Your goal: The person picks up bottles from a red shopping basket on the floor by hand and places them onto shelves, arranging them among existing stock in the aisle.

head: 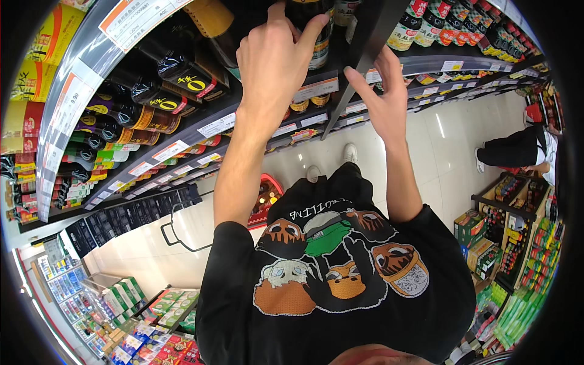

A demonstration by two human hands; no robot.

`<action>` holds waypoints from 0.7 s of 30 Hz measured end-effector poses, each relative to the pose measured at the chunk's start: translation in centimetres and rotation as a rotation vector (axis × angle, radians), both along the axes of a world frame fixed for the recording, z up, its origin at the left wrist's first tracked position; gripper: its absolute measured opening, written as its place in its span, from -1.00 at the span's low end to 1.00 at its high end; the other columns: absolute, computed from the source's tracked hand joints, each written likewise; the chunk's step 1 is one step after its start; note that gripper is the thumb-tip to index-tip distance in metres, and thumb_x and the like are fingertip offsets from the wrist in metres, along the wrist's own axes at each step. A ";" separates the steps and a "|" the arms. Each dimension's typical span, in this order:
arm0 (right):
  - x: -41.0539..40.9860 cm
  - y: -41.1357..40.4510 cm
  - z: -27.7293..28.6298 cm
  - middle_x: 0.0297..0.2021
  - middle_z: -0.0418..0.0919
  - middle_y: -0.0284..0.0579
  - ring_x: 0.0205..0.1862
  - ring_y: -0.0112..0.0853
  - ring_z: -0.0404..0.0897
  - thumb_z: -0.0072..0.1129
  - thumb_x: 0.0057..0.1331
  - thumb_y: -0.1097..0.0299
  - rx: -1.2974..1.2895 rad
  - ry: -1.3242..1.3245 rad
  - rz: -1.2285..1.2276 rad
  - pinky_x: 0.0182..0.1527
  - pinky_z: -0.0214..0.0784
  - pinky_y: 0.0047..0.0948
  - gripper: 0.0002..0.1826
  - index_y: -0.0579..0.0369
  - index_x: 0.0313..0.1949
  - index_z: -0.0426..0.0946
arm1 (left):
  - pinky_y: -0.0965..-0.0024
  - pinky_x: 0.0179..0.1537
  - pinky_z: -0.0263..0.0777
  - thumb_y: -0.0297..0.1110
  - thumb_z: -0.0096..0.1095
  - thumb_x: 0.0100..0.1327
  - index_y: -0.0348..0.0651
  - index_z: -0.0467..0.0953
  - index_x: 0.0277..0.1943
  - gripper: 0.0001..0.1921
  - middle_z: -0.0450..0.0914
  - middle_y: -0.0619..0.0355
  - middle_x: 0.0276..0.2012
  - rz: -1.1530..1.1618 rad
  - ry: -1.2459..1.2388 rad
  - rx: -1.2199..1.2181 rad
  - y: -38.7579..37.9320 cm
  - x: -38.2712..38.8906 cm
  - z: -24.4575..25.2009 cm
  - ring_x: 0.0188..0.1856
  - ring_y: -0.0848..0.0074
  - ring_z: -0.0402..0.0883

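Observation:
My left hand (pixel 278 54) reaches onto a store shelf at the top of the view, its thumb and fingers around a dark glass sauce bottle (pixel 318 45) that stands near the shelf's front edge; part of the bottle is hidden by the hand. My right hand (pixel 381 89) is by a black upright shelf post (pixel 360 54), thumb and fingers apart, with nothing seen between them; its fingertips are partly behind the post. Left of my left hand stand dark bottles with yellow and red labels (pixel 182 80). Right of the post are bottles with red caps and pale labels (pixel 404 32).
Price tags line the curved shelf edge (pixel 196 132). A red shopping basket (pixel 267 200) holding bottles is low beside my legs. A black wire handle or rack (pixel 171 235) juts over the floor at left. Another person (pixel 515 146) stands at far right near a wooden display rack (pixel 511 212).

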State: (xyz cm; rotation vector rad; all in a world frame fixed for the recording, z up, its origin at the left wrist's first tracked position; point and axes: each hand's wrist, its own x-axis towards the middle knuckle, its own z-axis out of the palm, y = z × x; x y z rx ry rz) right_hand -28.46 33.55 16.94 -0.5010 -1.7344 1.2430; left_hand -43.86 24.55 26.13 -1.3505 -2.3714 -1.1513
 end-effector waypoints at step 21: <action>-3.2 -4.7 0.1 0.47 0.21 0.31 0.48 0.15 0.27 0.29 0.40 0.38 0.257 -0.033 0.058 0.49 0.13 -0.10 -0.20 0.36 0.50 0.09 | 0.57 -0.59 0.26 -0.38 0.49 0.37 -0.26 0.60 0.11 -0.68 0.40 0.31 -0.73 0.059 0.141 0.471 -4.7 0.3 -2.5 -0.71 0.68 0.37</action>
